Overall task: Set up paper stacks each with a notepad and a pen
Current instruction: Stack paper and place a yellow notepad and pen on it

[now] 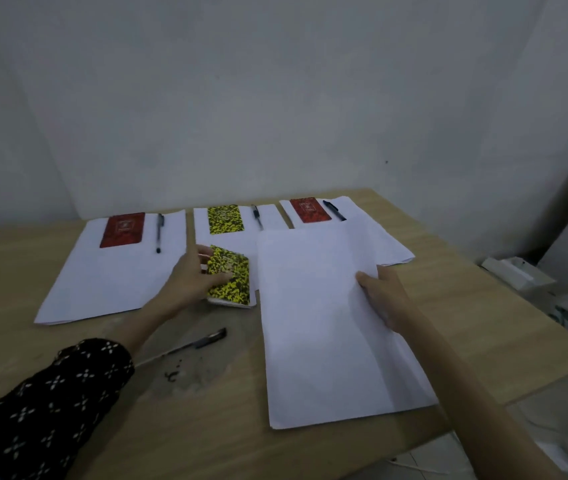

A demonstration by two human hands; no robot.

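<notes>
On a wooden table (pixel 466 306), a person's left hand (pixel 194 277) rests spread fingers on a yellow-and-black notepad (pixel 232 278), while the right hand (pixel 384 297) pinches the edge of a near paper stack (pixel 324 341), thumb on top. Behind, three paper stacks each carry a notepad and pen: red (pixel 122 229), yellow (pixel 224 219), red (pixel 309 209). A loose pen (pixel 185 346) lies near the patterned sleeve (pixel 43 403).

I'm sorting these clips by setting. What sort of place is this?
Probably a plain office or study room: a wooden table against a bare white wall, laid with paper stacks, notepads and pens.
</notes>
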